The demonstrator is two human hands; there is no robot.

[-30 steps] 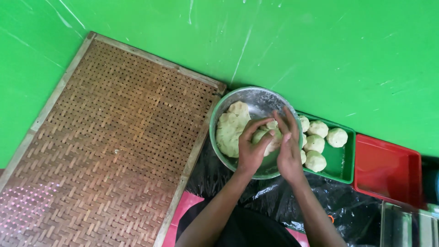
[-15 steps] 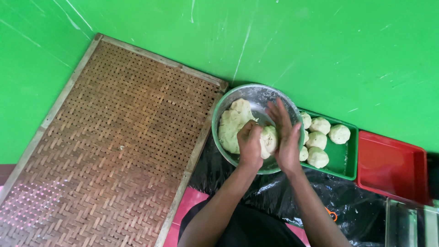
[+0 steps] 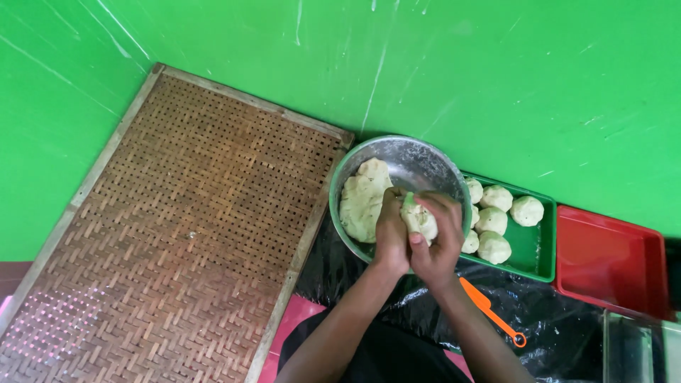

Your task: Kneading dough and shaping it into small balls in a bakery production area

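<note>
Dough lump (image 3: 418, 218): soft, sticky, light; we cup it whole.
Left hand (image 3: 392, 237), right hand (image 3: 440, 241): fingers curled, pressing it between them.

A woven mat (image 3: 177, 227) is laid at the left. Just right of it a bowl (image 3: 418, 159) is set, with a slab of dough (image 3: 363, 200) in its left half. A dough ball (image 3: 420, 218) is held over the bowl between the hands, left (image 3: 391, 234) and right (image 3: 438, 241). Right of the bowl a tray (image 3: 535, 259) of dough balls (image 3: 496, 216) is placed, then a second tray (image 3: 610, 259). A spatula (image 3: 489, 311) lies before the first tray.
</note>
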